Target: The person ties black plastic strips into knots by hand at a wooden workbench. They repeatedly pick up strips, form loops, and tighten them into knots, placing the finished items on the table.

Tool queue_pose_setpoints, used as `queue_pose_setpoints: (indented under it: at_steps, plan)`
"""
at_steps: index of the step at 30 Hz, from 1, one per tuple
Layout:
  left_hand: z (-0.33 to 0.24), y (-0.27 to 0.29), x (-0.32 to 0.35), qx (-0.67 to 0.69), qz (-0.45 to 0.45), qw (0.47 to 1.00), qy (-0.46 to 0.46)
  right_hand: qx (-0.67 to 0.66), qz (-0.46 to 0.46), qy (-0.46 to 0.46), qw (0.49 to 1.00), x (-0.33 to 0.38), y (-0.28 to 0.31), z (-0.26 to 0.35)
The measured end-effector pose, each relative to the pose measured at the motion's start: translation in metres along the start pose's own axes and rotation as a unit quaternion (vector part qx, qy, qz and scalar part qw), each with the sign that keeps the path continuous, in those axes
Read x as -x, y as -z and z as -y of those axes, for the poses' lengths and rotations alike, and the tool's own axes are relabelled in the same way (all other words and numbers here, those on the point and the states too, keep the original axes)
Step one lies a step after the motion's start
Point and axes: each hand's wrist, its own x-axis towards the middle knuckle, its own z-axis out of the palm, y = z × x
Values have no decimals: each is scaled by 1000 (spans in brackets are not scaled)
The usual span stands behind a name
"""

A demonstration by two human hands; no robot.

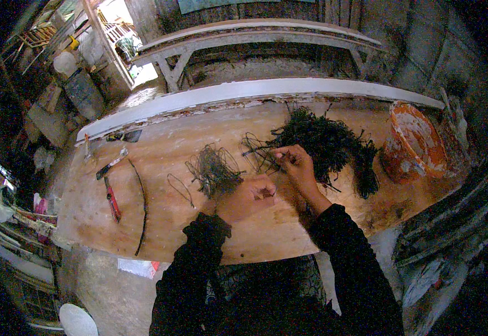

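My right hand [293, 161] is closed in a pinch at the near left edge of a large pile of black, stringy strands [319, 137]. A thin dark strand [259, 150] reaches its fingertips, and loose thin loops lie beside them. Nearer to me, my left hand [249, 197] is low over the wooden tabletop [199, 238]. Its fingers look curled, but it is blurred and I cannot make out what is in them. Just beyond that hand sits a smaller bundle of thin dark looped strands [215, 167], with a single loop [181, 189] to its left.
A red-handled cutter [111, 201], a knife-like tool [111, 164] and a long dark strip [143, 207] lie at the left. An orange, white-smeared bucket [414, 143] stands at the right. A white board [266, 88] edges the far side, with a bench [260, 35] beyond.
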Motion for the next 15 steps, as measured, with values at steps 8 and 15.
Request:
queue_pose_setpoints:
  at_steps: [8,15]
  plan:
    - [6,6,0,-10,-43,999,1,-51,-51,10,997,-2,-1,-9]
    - [55,51,-1,-84,-405,910,8,-103,50,26,993,12,-5,16]
